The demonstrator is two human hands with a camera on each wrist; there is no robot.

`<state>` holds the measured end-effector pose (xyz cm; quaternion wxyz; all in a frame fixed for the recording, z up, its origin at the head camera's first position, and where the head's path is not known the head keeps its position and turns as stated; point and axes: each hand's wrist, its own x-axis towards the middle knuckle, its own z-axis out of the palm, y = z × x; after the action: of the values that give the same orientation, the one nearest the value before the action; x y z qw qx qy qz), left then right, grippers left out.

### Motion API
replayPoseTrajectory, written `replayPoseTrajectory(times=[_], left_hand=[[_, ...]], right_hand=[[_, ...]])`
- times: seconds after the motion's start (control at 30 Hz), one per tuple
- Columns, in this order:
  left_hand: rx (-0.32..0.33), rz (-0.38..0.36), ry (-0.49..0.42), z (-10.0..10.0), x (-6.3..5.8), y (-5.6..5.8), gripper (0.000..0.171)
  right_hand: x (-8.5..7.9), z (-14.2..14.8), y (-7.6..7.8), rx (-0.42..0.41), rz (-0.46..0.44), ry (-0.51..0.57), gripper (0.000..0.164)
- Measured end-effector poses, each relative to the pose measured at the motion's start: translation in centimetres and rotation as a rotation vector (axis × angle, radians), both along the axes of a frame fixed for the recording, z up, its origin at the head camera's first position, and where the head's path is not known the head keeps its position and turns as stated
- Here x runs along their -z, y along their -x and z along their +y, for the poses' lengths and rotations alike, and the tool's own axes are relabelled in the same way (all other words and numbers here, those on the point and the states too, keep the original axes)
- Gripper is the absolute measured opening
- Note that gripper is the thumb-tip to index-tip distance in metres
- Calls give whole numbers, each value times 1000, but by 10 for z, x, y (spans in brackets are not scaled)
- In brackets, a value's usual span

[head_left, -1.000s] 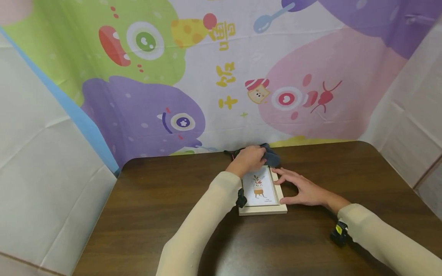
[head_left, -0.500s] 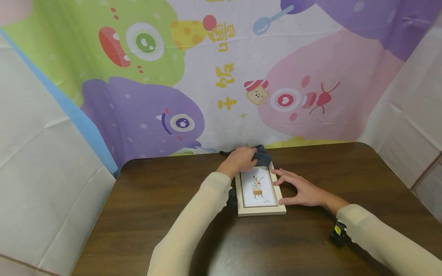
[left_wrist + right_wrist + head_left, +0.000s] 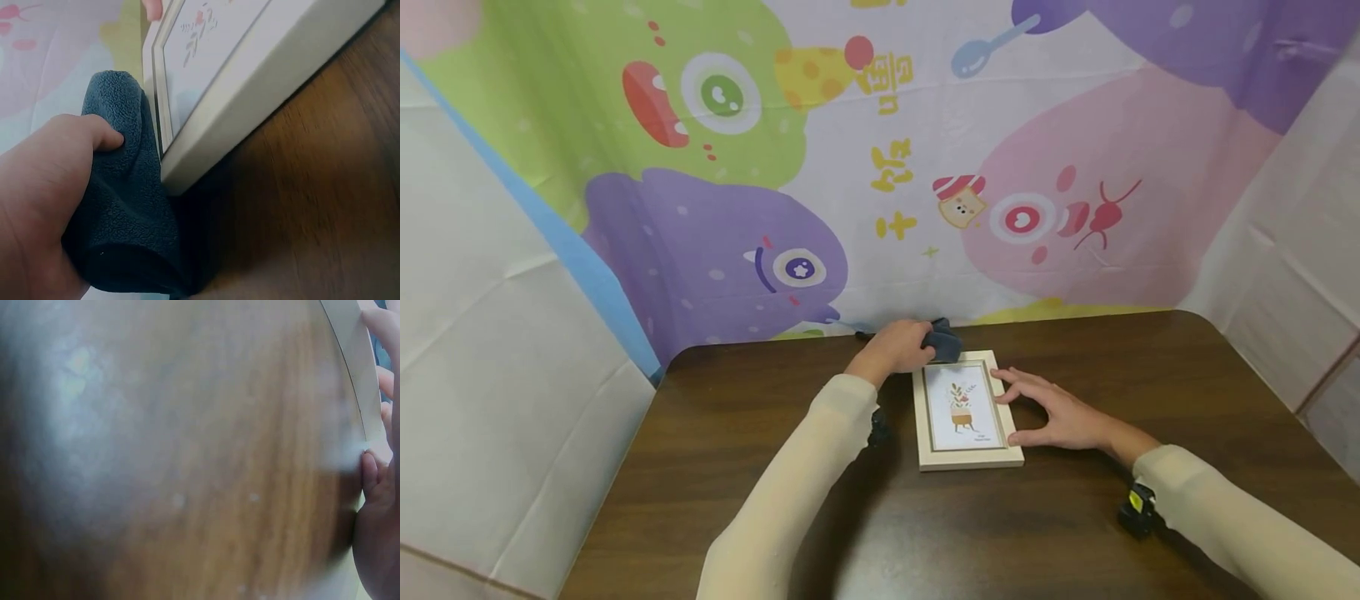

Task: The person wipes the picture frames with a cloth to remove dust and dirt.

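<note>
A cream picture frame (image 3: 972, 459) lies face up on the brown table, holding a print of a plant in a footed pot (image 3: 961, 412). My left hand (image 3: 898, 346) grips a bunched dark blue cloth (image 3: 945, 343) at the frame's far left corner. In the left wrist view the thumb presses into the fluffy fabric (image 3: 128, 209), which lies against the frame's end. My right hand (image 3: 1063, 415) rests at the frame's right edge, thumb and fingers spread apart and fingertips touching the border. Only part of that hand (image 3: 378, 544) shows in the right wrist view, beside the frame's side.
The dark wood table (image 3: 737, 467) extends to both sides and in front of the frame. A printed cartoon curtain (image 3: 910, 275) hangs directly behind the table's back edge. Pale fabric panels (image 3: 497, 333) stand at left and right.
My left hand has slid left along the frame's far end with the cloth, uncovering the far border and the upper left of the frame. The right hand and the frame stay nearly still.
</note>
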<state>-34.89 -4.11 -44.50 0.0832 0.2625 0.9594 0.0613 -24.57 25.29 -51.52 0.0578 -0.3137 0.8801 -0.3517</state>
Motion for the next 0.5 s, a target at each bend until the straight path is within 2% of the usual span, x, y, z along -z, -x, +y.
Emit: replayPoseTrajectory(times=[0.17, 0.5], left_hand=[[-13, 10, 0, -3, 4, 0, 43], [16, 45, 100, 12, 0, -5, 47]], right_hand=[[0, 0, 1, -5, 11, -1, 44], [2, 0, 1, -3, 14, -9, 44]])
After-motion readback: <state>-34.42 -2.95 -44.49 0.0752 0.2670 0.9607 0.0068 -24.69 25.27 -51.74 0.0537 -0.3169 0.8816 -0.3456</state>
